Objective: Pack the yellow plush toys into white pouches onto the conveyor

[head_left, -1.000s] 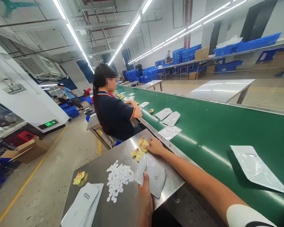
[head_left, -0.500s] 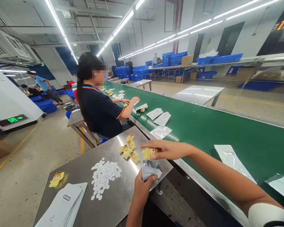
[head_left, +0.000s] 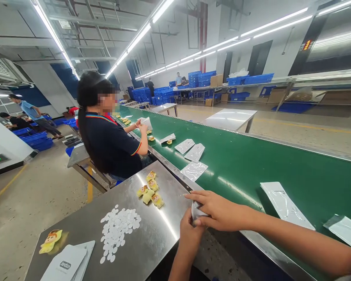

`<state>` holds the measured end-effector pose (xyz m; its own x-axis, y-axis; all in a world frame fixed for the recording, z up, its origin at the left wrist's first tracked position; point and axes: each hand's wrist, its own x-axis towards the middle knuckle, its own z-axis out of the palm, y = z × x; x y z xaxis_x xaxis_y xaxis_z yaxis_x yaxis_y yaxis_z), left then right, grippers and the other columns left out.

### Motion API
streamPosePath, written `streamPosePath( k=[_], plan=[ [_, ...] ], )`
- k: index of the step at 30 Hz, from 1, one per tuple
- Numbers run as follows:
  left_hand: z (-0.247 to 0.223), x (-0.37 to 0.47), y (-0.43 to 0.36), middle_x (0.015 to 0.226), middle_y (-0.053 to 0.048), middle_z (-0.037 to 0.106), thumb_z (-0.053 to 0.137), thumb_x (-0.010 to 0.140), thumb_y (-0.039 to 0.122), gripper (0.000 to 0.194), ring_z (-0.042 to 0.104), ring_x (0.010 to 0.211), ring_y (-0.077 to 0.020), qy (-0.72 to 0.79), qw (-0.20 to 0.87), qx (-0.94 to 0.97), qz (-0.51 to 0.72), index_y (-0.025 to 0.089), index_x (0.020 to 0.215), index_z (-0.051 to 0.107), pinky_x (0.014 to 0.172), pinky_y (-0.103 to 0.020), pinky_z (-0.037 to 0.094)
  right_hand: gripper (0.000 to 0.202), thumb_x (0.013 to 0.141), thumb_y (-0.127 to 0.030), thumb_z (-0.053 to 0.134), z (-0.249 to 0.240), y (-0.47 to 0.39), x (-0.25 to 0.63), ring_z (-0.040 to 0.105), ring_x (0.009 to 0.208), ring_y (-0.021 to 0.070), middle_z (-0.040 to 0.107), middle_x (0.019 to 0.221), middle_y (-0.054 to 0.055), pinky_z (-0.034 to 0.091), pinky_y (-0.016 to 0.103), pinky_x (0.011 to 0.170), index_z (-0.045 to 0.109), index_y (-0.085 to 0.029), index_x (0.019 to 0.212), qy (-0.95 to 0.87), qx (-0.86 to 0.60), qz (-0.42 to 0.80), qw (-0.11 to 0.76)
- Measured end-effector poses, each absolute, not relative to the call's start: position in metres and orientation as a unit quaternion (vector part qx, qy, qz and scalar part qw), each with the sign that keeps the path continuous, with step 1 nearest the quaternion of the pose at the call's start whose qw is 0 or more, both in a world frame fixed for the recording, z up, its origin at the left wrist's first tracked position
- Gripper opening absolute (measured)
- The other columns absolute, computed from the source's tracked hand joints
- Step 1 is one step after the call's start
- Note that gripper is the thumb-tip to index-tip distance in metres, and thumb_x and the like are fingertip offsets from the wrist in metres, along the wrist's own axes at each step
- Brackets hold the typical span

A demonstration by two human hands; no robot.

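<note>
I grip a pouch in my left hand at the table edge. My right hand lies on it, fingers pinching its top.

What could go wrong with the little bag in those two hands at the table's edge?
1. Both hands, left hand and right hand, pinch the small pouch right over the steel table's edge, so if the grip slips it might fall to the floor.
2. The loose white round stickers lie close to the left arm; a sweep might scatter them.
3. The yellow dolls sit near the conveyor belt side and might get knocked.
</note>
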<state>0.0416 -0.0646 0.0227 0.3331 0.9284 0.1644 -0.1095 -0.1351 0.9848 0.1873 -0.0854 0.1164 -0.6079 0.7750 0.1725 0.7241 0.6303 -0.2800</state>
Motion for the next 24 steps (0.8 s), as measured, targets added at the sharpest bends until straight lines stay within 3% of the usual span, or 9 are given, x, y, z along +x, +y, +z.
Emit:
streamPosePath(
  k=[4, 7, 10, 12, 14, 16, 19, 21, 24],
  plan=[
    [0.032, 0.078, -0.07, 0.079, -0.003, 0.065, 0.06, 0.073, 0.018, 0.014, 0.06, 0.077, -0.0189, 0.337, 0.515, 0.616, 0.492, 0.015, 0.087, 0.061, 0.069, -0.027, 0.047, 0.038, 0.094, -0.039, 0.042, 0.117, -0.103, 0.203, 0.048, 0.121, 0.0247, 0.042, 0.141, 0.007, 0.039, 0.039, 0.099, 0.072, -0.019, 0.084, -0.852, -0.485, 0.109, 0.166],
    [0.042, 0.093, -0.072, 0.105, -0.008, 0.066, 0.059, 0.077, 0.021, 0.034, 0.06, 0.099, -0.0231, 0.289, 0.56, 0.631, 0.454, 0.016, 0.111, 0.059, 0.084, -0.031, 0.047, 0.038, 0.095, -0.039, 0.038, 0.122, -0.105, 0.225, 0.06, 0.102, 0.0198, 0.057, 0.125, 0.007, 0.045, 0.033, 0.087, 0.071, -0.021, 0.089, -0.832, -0.51, 0.102, 0.194],
    [0.044, 0.089, -0.071, 0.145, -0.01, 0.04, 0.069, 0.074, 0.031, 0.073, 0.036, 0.133, -0.0283, 0.242, 0.577, 0.673, 0.394, 0.021, 0.139, 0.038, 0.107, -0.037, 0.031, 0.039, 0.093, -0.043, 0.04, 0.127, -0.088, 0.268, 0.062, 0.08, 0.0167, 0.066, 0.093, 0.006, 0.046, 0.027, 0.071, 0.068, -0.018, 0.083, -0.812, -0.546, 0.108, 0.177],
    [0.038, 0.079, -0.067, 0.154, -0.008, 0.023, 0.065, 0.078, 0.04, 0.077, 0.019, 0.141, -0.0262, 0.249, 0.573, 0.682, 0.379, 0.022, 0.144, 0.029, 0.113, -0.037, 0.019, 0.034, 0.087, -0.044, 0.049, 0.13, -0.07, 0.305, 0.06, 0.068, 0.0157, 0.065, 0.074, 0.003, 0.044, 0.025, 0.061, 0.066, -0.018, 0.075, -0.785, -0.598, 0.113, 0.112],
    [0.028, 0.067, -0.059, 0.154, -0.008, 0.021, 0.053, 0.085, 0.046, 0.071, 0.016, 0.142, -0.0235, 0.282, 0.574, 0.66, 0.394, 0.02, 0.145, 0.026, 0.115, -0.037, 0.016, 0.025, 0.078, -0.04, 0.062, 0.131, -0.051, 0.337, 0.059, 0.061, 0.0166, 0.063, 0.063, 0.002, 0.043, 0.025, 0.057, 0.065, -0.017, 0.068, -0.744, -0.66, 0.092, 0.047],
    [0.018, 0.056, -0.05, 0.153, -0.01, 0.026, 0.048, 0.087, 0.049, 0.068, 0.02, 0.141, -0.0232, 0.312, 0.575, 0.632, 0.415, 0.018, 0.144, 0.029, 0.115, -0.037, 0.017, 0.017, 0.072, -0.032, 0.068, 0.128, -0.031, 0.354, 0.063, 0.069, 0.0218, 0.066, 0.07, 0.007, 0.045, 0.029, 0.062, 0.068, -0.015, 0.076, -0.712, -0.7, 0.05, 0.031],
    [0.011, 0.044, -0.041, 0.151, -0.009, 0.031, 0.048, 0.087, 0.05, 0.064, 0.023, 0.14, -0.0238, 0.331, 0.563, 0.614, 0.443, 0.019, 0.141, 0.035, 0.115, -0.037, 0.019, 0.04, 0.076, -0.032, 0.065, 0.11, -0.004, 0.344, 0.058, 0.105, 0.0313, 0.062, 0.113, 0.018, 0.044, 0.04, 0.086, 0.063, -0.011, 0.11, -0.717, -0.694, -0.002, 0.068],
    [0.011, 0.038, -0.039, 0.15, -0.008, 0.033, 0.048, 0.087, 0.05, 0.062, 0.024, 0.139, -0.0233, 0.342, 0.555, 0.612, 0.448, 0.019, 0.14, 0.037, 0.114, -0.036, 0.02, 0.06, 0.074, -0.04, 0.067, 0.088, 0.011, 0.322, 0.044, 0.124, 0.0301, 0.048, 0.136, 0.015, 0.035, 0.039, 0.101, 0.053, -0.015, 0.127, -0.752, -0.654, -0.004, 0.079],
    [0.012, 0.031, -0.04, 0.15, -0.006, 0.033, 0.045, 0.088, 0.05, 0.058, 0.023, 0.14, -0.0226, 0.37, 0.544, 0.615, 0.435, 0.021, 0.139, 0.04, 0.114, -0.036, 0.021, 0.08, 0.071, -0.059, 0.065, 0.048, 0.024, 0.29, 0.033, 0.133, 0.0291, 0.037, 0.145, 0.01, 0.024, 0.041, 0.111, 0.044, -0.019, 0.137, -0.796, -0.596, 0.02, 0.104]
  ],
)
